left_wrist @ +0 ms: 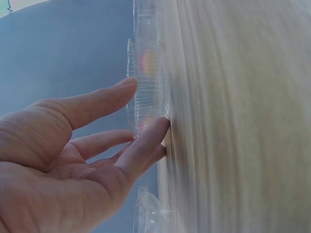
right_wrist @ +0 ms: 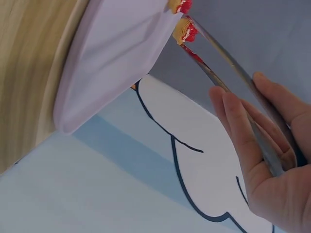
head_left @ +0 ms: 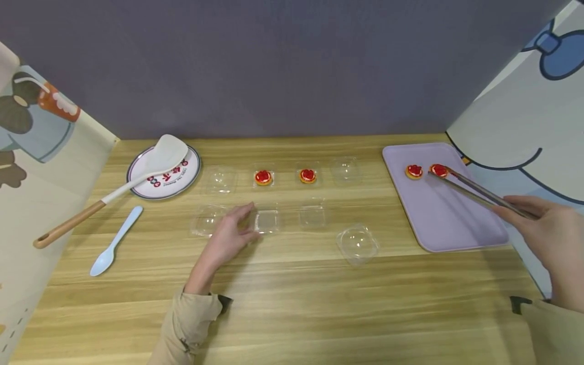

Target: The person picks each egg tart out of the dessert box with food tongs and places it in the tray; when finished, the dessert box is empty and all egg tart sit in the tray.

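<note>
My right hand [head_left: 554, 235] grips metal tongs [head_left: 479, 190], which close around a small tart with red topping [head_left: 439, 170] over the lilac tray [head_left: 461, 228]. In the right wrist view the tong ends lie on both sides of the tart [right_wrist: 185, 31]. A second tart [head_left: 414, 172] sits just left of it. My left hand [head_left: 226, 237] has its thumb and fingers spread at the left side of a clear plastic box [head_left: 266, 221]. In the left wrist view the fingertips are right at the boxes' edges [left_wrist: 148, 92].
Two clear boxes at the back hold a tart each [head_left: 263, 177] [head_left: 307, 176]. Several clear lids and boxes stand around, including a lid [head_left: 358, 245] near the tray. At left lie a plate [head_left: 157, 190], a white spatula [head_left: 166, 154] and a light-blue spoon [head_left: 114, 243].
</note>
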The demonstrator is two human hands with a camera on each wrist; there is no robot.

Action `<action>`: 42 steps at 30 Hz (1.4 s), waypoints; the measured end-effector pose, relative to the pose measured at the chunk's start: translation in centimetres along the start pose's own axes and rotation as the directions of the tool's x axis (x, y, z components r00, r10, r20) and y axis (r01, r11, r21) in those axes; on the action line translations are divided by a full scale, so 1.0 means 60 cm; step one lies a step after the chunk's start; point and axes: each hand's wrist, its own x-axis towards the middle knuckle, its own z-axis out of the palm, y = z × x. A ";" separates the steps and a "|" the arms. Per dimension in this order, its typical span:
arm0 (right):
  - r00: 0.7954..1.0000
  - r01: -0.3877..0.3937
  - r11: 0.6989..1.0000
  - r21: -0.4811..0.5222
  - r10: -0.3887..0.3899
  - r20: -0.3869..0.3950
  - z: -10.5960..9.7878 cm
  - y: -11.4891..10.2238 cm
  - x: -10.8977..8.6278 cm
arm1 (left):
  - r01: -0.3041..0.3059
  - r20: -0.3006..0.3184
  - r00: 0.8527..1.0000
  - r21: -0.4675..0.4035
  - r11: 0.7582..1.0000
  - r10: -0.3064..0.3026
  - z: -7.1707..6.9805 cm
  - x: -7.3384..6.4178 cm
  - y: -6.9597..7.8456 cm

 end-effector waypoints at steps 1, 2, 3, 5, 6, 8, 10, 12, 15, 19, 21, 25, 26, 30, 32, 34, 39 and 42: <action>1.000 -0.001 1.000 -0.004 0.001 0.000 0.000 0.003 0.000 | -0.001 0.000 1.000 -0.002 1.000 0.001 0.000 0.000 0.000; 1.000 -0.002 1.000 -0.007 0.002 0.001 0.000 0.006 0.001 | -0.001 0.001 1.000 -0.005 1.000 0.001 0.000 0.000 -0.001; 1.000 -0.005 1.000 -0.013 0.005 0.005 0.000 0.008 0.002 | -0.002 0.001 1.000 -0.008 1.000 0.002 0.000 0.000 -0.001; 1.000 -0.014 1.000 -0.024 0.014 0.012 0.000 0.014 0.004 | -0.003 0.002 1.000 -0.007 1.000 0.003 0.000 0.000 -0.002; 1.000 -0.020 0.999 -0.028 0.021 0.017 0.001 0.016 0.005 | -0.005 0.001 1.000 -0.004 1.000 0.005 0.000 0.000 -0.002; 0.999 -0.032 0.999 -0.025 0.033 0.027 0.004 0.020 0.008 | -0.005 0.001 1.000 0.000 1.000 0.005 0.000 0.000 -0.002; 0.998 -0.044 0.999 -0.028 0.045 0.033 0.007 0.024 0.010 | -0.004 0.000 1.000 0.004 1.000 0.004 0.000 0.001 -0.002; 0.998 -0.056 0.998 -0.029 0.057 0.037 0.011 0.027 0.013 | 0.000 0.002 1.000 0.001 1.000 0.000 0.000 0.001 -0.002; 0.998 -0.052 0.998 -0.026 0.053 0.025 0.017 0.033 0.016 | 0.006 0.003 1.000 -0.010 1.000 -0.006 0.001 0.001 -0.002; 1.000 -0.031 1.000 0.004 0.031 0.006 0.022 0.037 0.019 | 0.011 0.000 1.000 -0.006 1.000 -0.011 0.001 0.000 -0.002; 1.000 -0.022 1.000 0.011 0.022 -0.002 0.024 0.036 0.020 | 0.012 -0.005 1.000 0.003 1.000 -0.012 0.001 -0.001 -0.002; 1.000 -0.031 0.999 -0.008 0.031 -0.007 0.026 0.035 0.021 | 0.014 -0.010 1.000 0.013 1.000 -0.014 -0.001 0.000 -0.001; 0.999 -0.037 0.999 -0.006 0.037 -0.006 0.027 0.037 0.020 | 0.013 -0.009 1.000 0.012 1.000 -0.013 -0.001 0.000 -0.001; 0.997 -0.072 0.997 -0.014 0.072 0.000 0.030 0.045 0.020 | 0.010 -0.009 1.000 0.007 1.000 -0.010 -0.001 0.002 0.000; 0.996 -0.085 0.996 -0.008 0.085 0.002 0.032 0.047 0.020 | 0.010 -0.011 1.000 0.005 1.000 -0.010 -0.001 0.002 0.000; 0.995 -0.095 0.995 -0.009 0.095 0.000 0.032 0.048 0.019 | 0.012 -0.010 1.000 -0.002 1.000 -0.012 0.000 0.003 0.000; 0.990 -0.139 0.990 -0.026 0.140 0.010 0.025 0.045 0.014 | 0.025 -0.001 1.000 -0.022 0.999 -0.025 -0.002 0.003 0.001; 0.989 -0.150 0.988 -0.025 0.151 0.011 0.020 0.038 0.010 | 0.030 -0.002 1.000 -0.026 0.999 -0.030 -0.006 0.005 0.002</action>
